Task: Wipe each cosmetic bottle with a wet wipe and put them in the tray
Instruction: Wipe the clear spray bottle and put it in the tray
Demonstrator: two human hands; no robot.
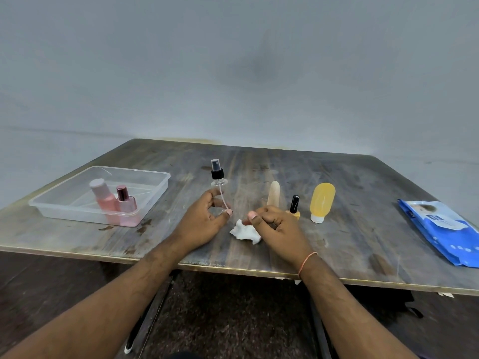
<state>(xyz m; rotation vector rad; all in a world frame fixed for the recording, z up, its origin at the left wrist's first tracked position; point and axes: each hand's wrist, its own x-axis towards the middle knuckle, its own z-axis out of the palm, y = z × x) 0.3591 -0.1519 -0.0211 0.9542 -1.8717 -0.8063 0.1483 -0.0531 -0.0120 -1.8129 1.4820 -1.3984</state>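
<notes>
Right hand (272, 224): nearest; fingers curled, pinching the wipe (245, 233) that lies crumpled on the table (363, 229).
Left hand (204, 218): grasping the spray bottle (219, 187) round its lower body.
Bottle from wipe: just left, close, not touching.
Bottle axis: upright, black nozzle up.
Likely move: wipe goes left onto the bottle.
Tray (51, 206): far left, two pink bottles (114, 203) inside.

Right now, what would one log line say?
left hand: holds clear spray bottle | right hand: pinches wet wipe | tray: two pink bottles
</notes>
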